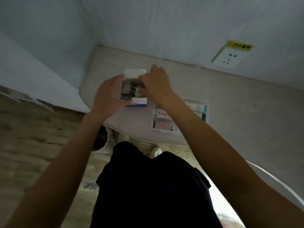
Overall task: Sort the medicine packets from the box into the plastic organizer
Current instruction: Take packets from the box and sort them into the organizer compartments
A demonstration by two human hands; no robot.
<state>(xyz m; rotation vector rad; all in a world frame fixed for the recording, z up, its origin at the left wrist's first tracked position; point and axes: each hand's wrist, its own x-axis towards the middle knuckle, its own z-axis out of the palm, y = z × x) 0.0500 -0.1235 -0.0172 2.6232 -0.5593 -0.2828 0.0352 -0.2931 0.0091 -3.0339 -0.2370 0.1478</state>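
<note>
Box (134, 89) is the landmark: a small white carton with a blue-and-white front, standing on the desk (230, 112) near the far wall, its lid flap thrown back away from the person so the mouth faces up. Inside it sits a jumble of medicine packets (130, 89), too blurred to count.

On the near-left side of the box, the left hand (107, 96) lies against the carton's wall, fingers fairly straight and thumb reaching toward the front face; this looks like a bracing hold, there to keep the light carton from sliding or tipping while the other hand digs in. On the right side of the box, the right hand (156, 84) bends over the rim with its fingers curled down into the opening among the packets. Whether that grip has closed on a packet or is only feeling for one cannot be told, since the fingertips are hidden by the knuckles and the blur.

Near-right of the box, just beside it under the right forearm, lies the plastic organizer (204, 102), clear-walled, with several white-and-green packets already lying flat in its compartments. So the sorting is judged partly done, with more left in the box.
</note>
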